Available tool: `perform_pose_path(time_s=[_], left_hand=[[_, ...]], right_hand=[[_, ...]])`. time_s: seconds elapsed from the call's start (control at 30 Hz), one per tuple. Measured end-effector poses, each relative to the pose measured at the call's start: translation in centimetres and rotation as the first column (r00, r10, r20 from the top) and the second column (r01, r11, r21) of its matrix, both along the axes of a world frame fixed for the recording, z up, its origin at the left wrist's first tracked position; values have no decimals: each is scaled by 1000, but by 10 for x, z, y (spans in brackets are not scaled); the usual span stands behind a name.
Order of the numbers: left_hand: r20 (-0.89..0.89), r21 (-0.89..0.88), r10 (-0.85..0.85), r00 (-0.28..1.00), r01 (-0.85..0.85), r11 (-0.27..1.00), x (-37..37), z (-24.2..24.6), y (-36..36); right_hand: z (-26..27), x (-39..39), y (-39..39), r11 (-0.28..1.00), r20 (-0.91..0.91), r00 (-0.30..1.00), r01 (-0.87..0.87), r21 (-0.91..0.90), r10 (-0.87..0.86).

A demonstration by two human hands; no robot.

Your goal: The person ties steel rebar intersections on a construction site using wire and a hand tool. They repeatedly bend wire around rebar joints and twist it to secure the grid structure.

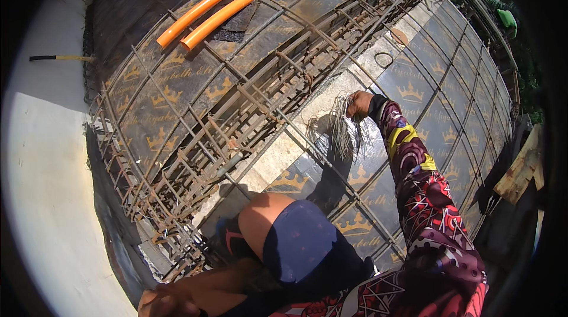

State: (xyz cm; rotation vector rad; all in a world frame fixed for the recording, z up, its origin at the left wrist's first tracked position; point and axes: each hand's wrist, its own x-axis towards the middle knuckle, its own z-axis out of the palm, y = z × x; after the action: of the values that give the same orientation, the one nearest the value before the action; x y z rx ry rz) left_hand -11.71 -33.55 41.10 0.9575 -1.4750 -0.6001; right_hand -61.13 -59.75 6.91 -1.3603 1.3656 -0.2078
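My right hand (360, 104), at the end of a patterned sleeve, grips a bundle of thin tie wires (344, 128). The wires fan downward over a rebar grid (353, 193) laid on printed formwork panels (410, 93). Beside the hand runs a rough concrete strip (317, 106), next to a rebar beam cage (266, 95) set in a trench. My left hand (162, 303) is at the bottom edge, in shade with its fingers curled; whether it holds anything is unclear. My bent knee (266, 215) is between the two hands.
Two orange plastic pipes (217, 22) rest on the rebar at the far side. A wire ring (383, 59) and a brown disc (398, 36) lie right of the cage. A black-and-yellow handle (62, 57) crosses the white wall (49, 161). Timber (519, 168) lies at right.
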Motion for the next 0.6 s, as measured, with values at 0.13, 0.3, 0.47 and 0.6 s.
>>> perform_pose_path(time_s=[0.13, 0.3, 0.47, 0.6], left_hand=[[-71, 201, -60, 996, 74, 977, 3, 17, -1], [-55, 194, -93, 994, 102, 976, 2, 23, -11], [-21, 222, -90, 996, 92, 971, -4, 22, -12], [7, 184, -46, 999, 44, 982, -8, 14, -6]], right_hand=[[29, -26, -8, 960, -93, 978, -203, -193, 188], [73, -42, 50, 964, 346, 901, 256, 64, -262], [21, -25, 63, 965, 159, 953, 244, 101, -257], [-13, -13, 48, 999, -714, 698, 42, -30, -51]])
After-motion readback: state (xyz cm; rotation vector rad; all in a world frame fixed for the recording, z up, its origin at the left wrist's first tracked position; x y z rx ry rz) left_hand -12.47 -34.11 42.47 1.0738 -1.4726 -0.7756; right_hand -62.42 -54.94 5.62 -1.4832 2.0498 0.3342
